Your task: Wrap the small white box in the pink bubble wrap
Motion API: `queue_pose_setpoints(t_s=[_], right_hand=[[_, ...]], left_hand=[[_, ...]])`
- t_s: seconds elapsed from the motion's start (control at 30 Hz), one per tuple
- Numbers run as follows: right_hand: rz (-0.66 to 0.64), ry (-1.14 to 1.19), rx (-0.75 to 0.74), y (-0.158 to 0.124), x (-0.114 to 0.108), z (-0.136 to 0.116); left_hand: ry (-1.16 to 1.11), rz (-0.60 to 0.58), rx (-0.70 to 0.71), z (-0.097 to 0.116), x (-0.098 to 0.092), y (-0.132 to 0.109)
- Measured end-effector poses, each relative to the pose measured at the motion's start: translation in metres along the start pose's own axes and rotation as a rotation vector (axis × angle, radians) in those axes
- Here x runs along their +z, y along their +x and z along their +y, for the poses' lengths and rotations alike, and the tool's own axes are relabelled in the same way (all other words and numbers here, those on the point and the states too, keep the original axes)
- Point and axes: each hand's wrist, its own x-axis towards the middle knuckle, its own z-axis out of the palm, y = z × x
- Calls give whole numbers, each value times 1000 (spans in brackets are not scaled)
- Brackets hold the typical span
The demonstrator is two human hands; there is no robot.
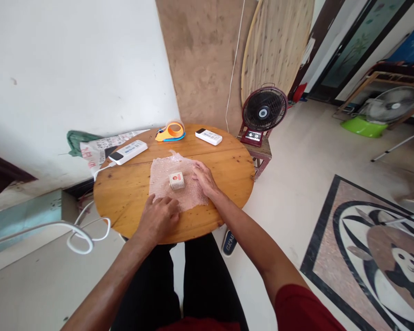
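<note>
A small white box with a red mark (pixel 177 181) sits near the middle of a sheet of pinkish bubble wrap (pixel 161 169), spread on the round wooden table. My left hand (pixel 159 215) rests at the sheet's near left edge, fingers bent and apart, with nothing seen in them. Along the right edge of the wrap lies my right hand (pixel 204 178), its fingers stretched out over the sheet and touching it. Neither hand touches the box.
An orange tape dispenser (pixel 170 132) and two white handheld devices (pixel 133 151) (pixel 209 136) stand toward the back of the wooden table (pixel 227 170). A white cable (pixel 86 236) loops at the left. A fan (pixel 264 110) stands on a stool at the back right.
</note>
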Motion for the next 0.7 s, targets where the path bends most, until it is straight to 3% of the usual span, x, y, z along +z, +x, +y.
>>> queue_pose_setpoints(t_s=[0.13, 0.3, 0.47, 0.7], right_hand=[[-42, -44, -51, -1, -1, 1], [-177, -57, -154, -10, 1, -9], [-283, -35, -183, -19, -1, -24], [-438, -89, -156, -21, -10, -29]], left_hand=[[75, 25, 22, 3, 4, 3], [-27, 119, -25, -4, 4, 5], [-96, 251, -192, -18, -10, 23], [-133, 226, -366, -34, -16, 52]])
